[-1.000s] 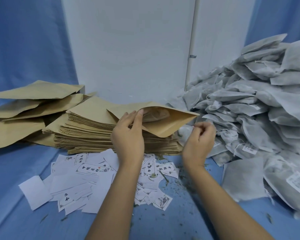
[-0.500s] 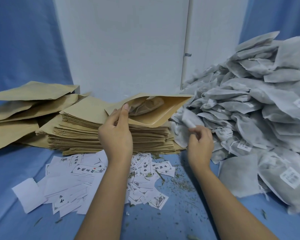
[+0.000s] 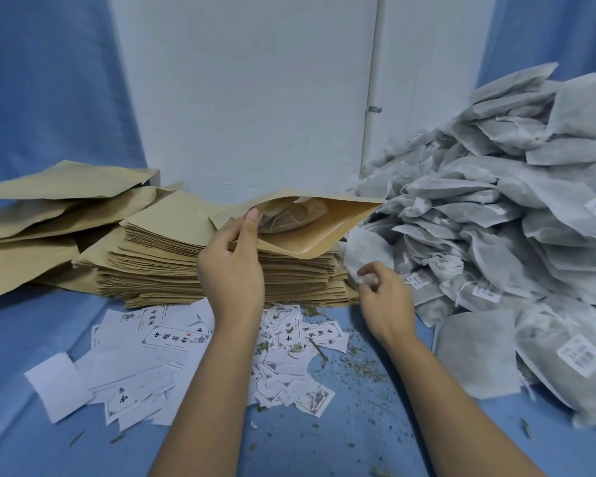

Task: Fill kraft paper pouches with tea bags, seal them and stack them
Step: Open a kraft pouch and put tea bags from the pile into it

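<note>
My left hand [image 3: 233,266] grips the near lip of an open kraft pouch [image 3: 310,232], holding its mouth wide above the stack of flat pouches [image 3: 159,270]. Tea bags lie inside the pouch [image 3: 296,215]. My right hand [image 3: 384,297] pinches the corner of a grey tea bag [image 3: 365,253] just right of the pouch mouth, at the foot of the big tea bag heap [image 3: 496,208].
Filled kraft pouches [image 3: 49,215] lie piled at the left. White printed label slips [image 3: 172,342] and loose tea crumbs cover the blue cloth in front of the stack. A white wall panel stands behind.
My right hand has left the pouch mouth, moved right to the heap and taken hold of a tea bag. My left hand keeps the pouch open.
</note>
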Demonstrator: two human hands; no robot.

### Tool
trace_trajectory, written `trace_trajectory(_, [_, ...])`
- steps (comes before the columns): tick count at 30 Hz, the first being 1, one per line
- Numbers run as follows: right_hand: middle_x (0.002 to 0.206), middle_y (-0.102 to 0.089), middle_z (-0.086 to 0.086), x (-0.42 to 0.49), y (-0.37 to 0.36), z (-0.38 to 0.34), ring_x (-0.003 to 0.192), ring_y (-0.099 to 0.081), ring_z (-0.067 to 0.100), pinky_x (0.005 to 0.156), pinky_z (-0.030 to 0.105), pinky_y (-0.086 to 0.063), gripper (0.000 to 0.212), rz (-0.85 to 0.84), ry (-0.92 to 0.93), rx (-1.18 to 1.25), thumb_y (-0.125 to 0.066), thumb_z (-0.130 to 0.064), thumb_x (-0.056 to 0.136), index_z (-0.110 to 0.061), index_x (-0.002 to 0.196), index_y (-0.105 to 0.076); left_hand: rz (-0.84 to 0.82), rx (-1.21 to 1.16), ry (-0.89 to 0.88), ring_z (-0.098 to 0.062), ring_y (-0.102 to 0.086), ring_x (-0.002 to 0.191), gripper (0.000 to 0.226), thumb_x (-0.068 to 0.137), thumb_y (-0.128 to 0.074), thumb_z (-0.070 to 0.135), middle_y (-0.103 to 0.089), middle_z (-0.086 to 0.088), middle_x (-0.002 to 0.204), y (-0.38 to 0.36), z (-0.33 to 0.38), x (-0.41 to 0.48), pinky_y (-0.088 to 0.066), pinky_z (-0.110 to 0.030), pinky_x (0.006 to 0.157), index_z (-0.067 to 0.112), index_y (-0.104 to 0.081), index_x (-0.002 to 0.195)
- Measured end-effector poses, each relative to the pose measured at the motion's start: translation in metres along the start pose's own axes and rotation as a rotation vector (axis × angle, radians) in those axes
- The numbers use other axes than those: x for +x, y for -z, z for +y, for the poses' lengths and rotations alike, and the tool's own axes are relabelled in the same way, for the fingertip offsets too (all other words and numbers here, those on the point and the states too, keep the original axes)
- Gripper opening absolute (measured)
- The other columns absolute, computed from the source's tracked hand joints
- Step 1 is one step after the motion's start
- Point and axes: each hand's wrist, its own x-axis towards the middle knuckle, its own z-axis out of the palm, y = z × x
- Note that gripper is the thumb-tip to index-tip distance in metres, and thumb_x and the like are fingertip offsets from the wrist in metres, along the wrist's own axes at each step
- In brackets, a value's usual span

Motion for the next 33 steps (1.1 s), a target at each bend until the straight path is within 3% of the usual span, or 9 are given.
trace_trajectory(2, [0.129,-0.055,0.000,0.001,-0.002,-0.002,0.109,-0.050,0.023,0.080,0.033,-0.041,0.020,-0.037,0.050,-0.149,-0.049,-0.018,0.087,-0.023,0.098,-0.065,-0.005,-0.001,-0.002,-0.030,-0.055,0.110,0.034,0.089,-0.058,0.044,-0.062,-0.014,0.107,0.000,0.001,0.000,-0.046,-0.035,0.090,0.015,-0.075,0.093])
trace_trajectory(5, [0.159,-0.016,0.003,-0.001,-0.005,-0.002,0.133,-0.024,0.031,0.108,0.037,-0.025,0.036,-0.222,0.043,-0.430,-0.041,-0.031,0.095,-0.032,0.125,-0.061,-0.006,0.010,-0.009,-0.029,-0.055,0.107,0.032,0.089,-0.058,0.044,-0.063,-0.011,0.104,0.000,0.001,0.000,-0.045,-0.031,0.086,0.017,-0.075,0.091])
trace_trajectory(12, [0.159,0.018,0.004,-0.005,-0.014,-0.003,0.145,0.010,0.034,0.113,0.053,-0.001,0.051,-0.381,-0.058,-0.618,-0.023,-0.039,0.098,-0.021,0.146,-0.029,-0.013,-0.003,-0.042,-0.014,-0.058,0.082,0.029,0.090,-0.057,0.043,-0.064,0.001,0.095,0.001,0.001,0.000,-0.044,-0.016,0.070,0.020,-0.074,0.088])
trace_trajectory(15, [0.160,0.014,0.004,-0.006,-0.014,-0.003,0.145,0.001,0.033,0.113,0.050,-0.005,0.052,-0.346,-0.090,-0.578,-0.022,-0.037,0.100,-0.017,0.148,-0.024,-0.003,-0.009,-0.066,0.001,-0.052,0.061,0.025,0.093,-0.055,0.039,-0.060,0.006,0.084,0.001,0.003,0.001,-0.038,-0.006,0.061,0.023,-0.072,0.085])
trace_trajectory(17, [0.161,-0.001,0.006,-0.006,-0.011,-0.007,0.143,-0.008,0.031,0.112,0.046,-0.012,0.049,-0.210,-0.056,-0.484,-0.024,-0.032,0.101,-0.015,0.147,-0.028,0.031,-0.040,-0.045,-0.010,-0.065,0.090,0.025,0.093,-0.055,0.036,-0.069,-0.009,0.094,0.001,0.003,0.001,-0.049,-0.020,0.082,0.020,-0.074,0.091])
trace_trajectory(19, [0.154,-0.028,0.012,-0.005,-0.008,-0.011,0.134,-0.022,0.031,0.109,0.041,-0.021,0.043,0.019,0.064,-0.314,-0.028,-0.024,0.102,-0.007,0.139,-0.042,0.078,-0.058,-0.029,-0.031,-0.053,0.119,0.034,0.093,-0.055,0.035,-0.061,-0.026,0.115,0.000,0.005,-0.001,-0.044,-0.040,0.099,0.008,-0.074,0.101])
trace_trajectory(21, [0.140,-0.044,0.015,-0.005,-0.005,-0.018,0.125,-0.031,0.029,0.104,0.033,-0.026,0.037,0.190,0.169,-0.126,-0.034,-0.017,0.102,-0.002,0.132,-0.050,0.121,-0.085,-0.055,-0.035,-0.049,0.122,0.036,0.094,-0.055,0.033,-0.060,-0.029,0.116,0.000,0.007,-0.002,-0.040,-0.042,0.098,0.002,-0.071,0.103])
trace_trajectory(26, [0.127,-0.046,0.018,-0.011,-0.004,-0.037,0.121,-0.033,0.020,0.101,0.019,-0.023,0.041,0.316,0.289,0.228,-0.046,-0.019,0.098,-0.002,0.136,-0.045,0.177,-0.149,-0.081,-0.037,-0.046,0.122,0.039,0.094,-0.054,0.037,-0.055,-0.032,0.119,0.001,0.013,0.000,-0.040,-0.045,0.099,0.004,-0.072,0.105])
trace_trajectory(33, [0.096,-0.042,-0.032,-0.016,0.005,-0.072,0.099,-0.043,0.006,0.086,0.015,-0.035,0.033,0.404,0.247,0.529,-0.072,-0.025,0.079,-0.040,0.089,-0.044,0.259,-0.172,-0.105,-0.045,-0.042,0.118,0.058,0.093,-0.054,0.039,-0.046,-0.036,0.118,0.005,0.012,0.007,-0.034,-0.046,0.093,-0.018,-0.052,0.102])
